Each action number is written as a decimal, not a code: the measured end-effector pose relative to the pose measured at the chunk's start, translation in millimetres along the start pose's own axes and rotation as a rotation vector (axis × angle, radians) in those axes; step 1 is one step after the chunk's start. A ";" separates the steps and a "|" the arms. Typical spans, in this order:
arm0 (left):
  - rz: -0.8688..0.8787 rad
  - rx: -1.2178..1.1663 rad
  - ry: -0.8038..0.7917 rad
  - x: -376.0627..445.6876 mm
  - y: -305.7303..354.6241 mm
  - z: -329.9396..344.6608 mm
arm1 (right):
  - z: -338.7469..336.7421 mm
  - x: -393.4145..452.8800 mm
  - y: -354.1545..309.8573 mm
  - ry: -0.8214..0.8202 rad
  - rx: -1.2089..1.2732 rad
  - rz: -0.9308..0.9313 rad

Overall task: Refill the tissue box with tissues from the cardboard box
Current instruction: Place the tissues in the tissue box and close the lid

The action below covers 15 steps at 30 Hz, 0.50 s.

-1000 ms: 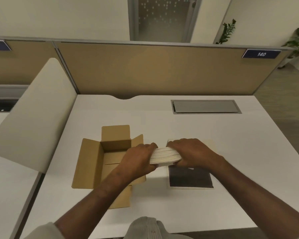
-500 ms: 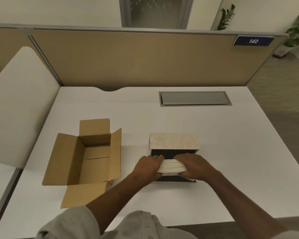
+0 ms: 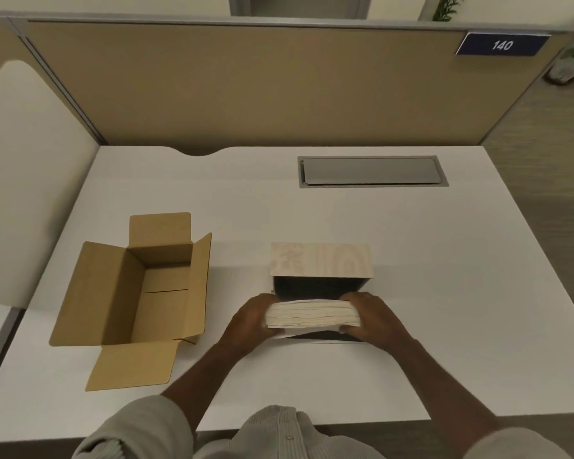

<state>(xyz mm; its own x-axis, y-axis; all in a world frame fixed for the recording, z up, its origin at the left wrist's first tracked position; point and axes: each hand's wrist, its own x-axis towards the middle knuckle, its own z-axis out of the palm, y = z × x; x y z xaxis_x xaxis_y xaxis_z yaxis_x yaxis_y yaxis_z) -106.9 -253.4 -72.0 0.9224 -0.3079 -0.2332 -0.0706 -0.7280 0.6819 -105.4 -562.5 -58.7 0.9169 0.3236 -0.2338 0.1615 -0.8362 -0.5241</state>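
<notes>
1. White stack of tissues [image 3: 312, 314] sits over the dark opening of the tissue box [image 3: 320, 288], gripped at its ends by the left hand [image 3: 252, 321] and right hand [image 3: 371, 318].
2. Left of the tissue box, the cardboard box [image 3: 130, 293] stands open, well apart.

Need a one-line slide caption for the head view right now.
Both hands, left and right, hold a tissue stack over the open tissue box; emptied cardboard box sits alongside.

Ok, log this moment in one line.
left hand + right hand: gripping tissue stack | over open tissue box | cardboard box: empty
</notes>
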 end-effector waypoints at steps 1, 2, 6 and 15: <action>-0.031 -0.066 0.010 -0.5 -2.6 -0.6 | -0.2 -2.6 4.2 0.016 0.060 0.035; -0.059 -0.123 0.023 -0.4 -4.9 -0.7 | 0.4 -5.1 8.3 0.034 0.111 0.067; -0.107 -0.208 0.043 1.4 -9.1 2.7 | 7.2 -12.4 22.1 0.086 0.242 0.155; -0.104 -0.125 -0.002 6.1 -7.3 2.8 | 14.6 -13.0 23.7 0.103 0.269 0.074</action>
<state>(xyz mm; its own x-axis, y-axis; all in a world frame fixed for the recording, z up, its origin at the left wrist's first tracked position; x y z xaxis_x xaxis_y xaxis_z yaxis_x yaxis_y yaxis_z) -101.7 -251.7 -80.3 0.9217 -0.2360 -0.3079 0.0729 -0.6742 0.7350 -118.8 -580.1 -80.1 0.9570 0.2077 -0.2026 0.0025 -0.7041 -0.7101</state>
